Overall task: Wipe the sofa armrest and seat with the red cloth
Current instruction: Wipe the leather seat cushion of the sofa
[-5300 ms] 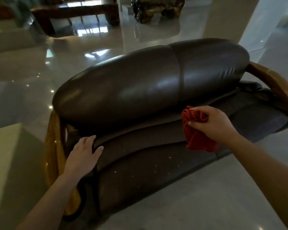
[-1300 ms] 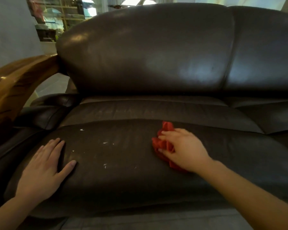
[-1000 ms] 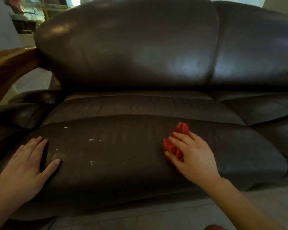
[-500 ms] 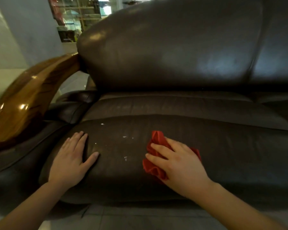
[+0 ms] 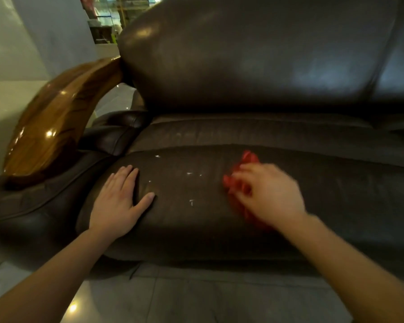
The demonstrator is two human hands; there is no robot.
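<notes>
A dark brown leather sofa fills the view, with its seat cushion (image 5: 196,229) in front of me and a glossy wooden armrest (image 5: 54,127) curving up at the left. My right hand (image 5: 268,194) presses the crumpled red cloth (image 5: 247,159) onto the seat, right of centre; the hand is motion-blurred. My left hand (image 5: 119,203) lies flat on the seat's left end, fingers spread, holding nothing. Several small white specks (image 5: 191,173) dot the leather between my two hands.
The tall padded backrest (image 5: 243,54) rises behind the seat. A leather side pad (image 5: 117,134) sits under the wooden armrest. Shiny tiled floor (image 5: 173,299) runs in front of the sofa, and a pale wall (image 5: 21,31) stands at the left.
My right hand has slid the red cloth to the right across the seat, away from the specks. The left hand stays flat in the same spot. The view has shifted slightly left.
</notes>
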